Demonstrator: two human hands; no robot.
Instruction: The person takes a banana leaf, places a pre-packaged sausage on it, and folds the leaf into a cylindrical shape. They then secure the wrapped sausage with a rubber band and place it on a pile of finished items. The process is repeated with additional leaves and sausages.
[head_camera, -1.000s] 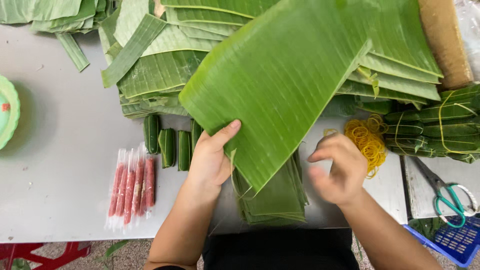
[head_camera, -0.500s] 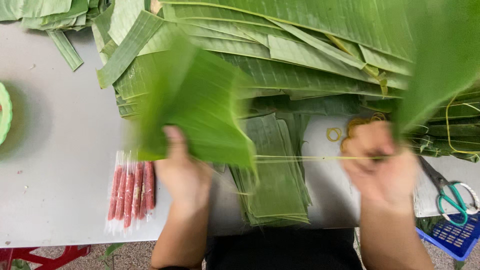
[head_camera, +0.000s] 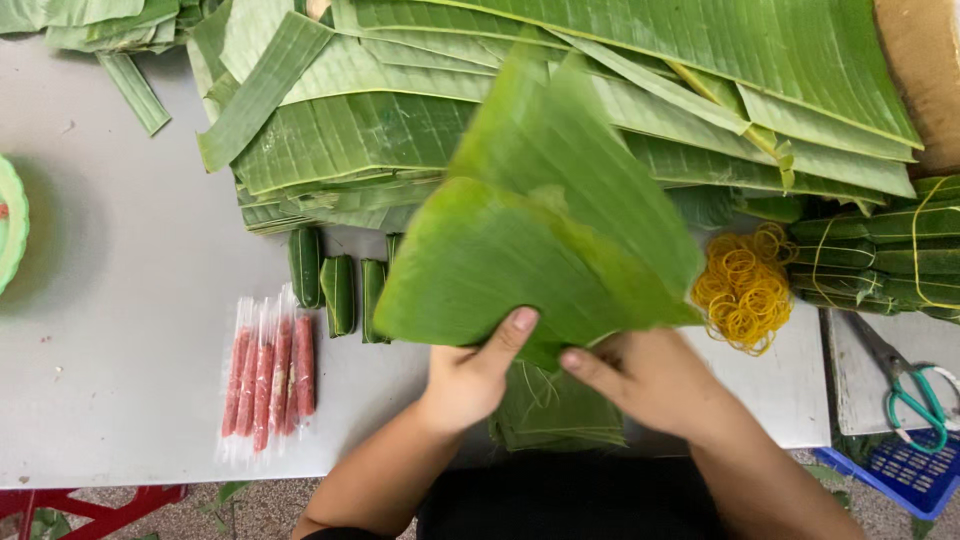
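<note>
A folded banana leaf (head_camera: 540, 240) is held up above the grey table (head_camera: 120, 330), pinched at its lower edge by the left hand (head_camera: 470, 375) and the right hand (head_camera: 640, 380), whose fingers are mostly hidden behind it. Behind, a leaf stack (head_camera: 620, 90) is cut off at the top; three wrapped green rolls (head_camera: 338, 290) and four red sausages (head_camera: 270, 375) are counted at left, the third roll partly hidden.

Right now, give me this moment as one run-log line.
left hand: holds banana leaf piece | right hand: holds same leaf | under hands: cut leaf stack | left: sausages
</note>
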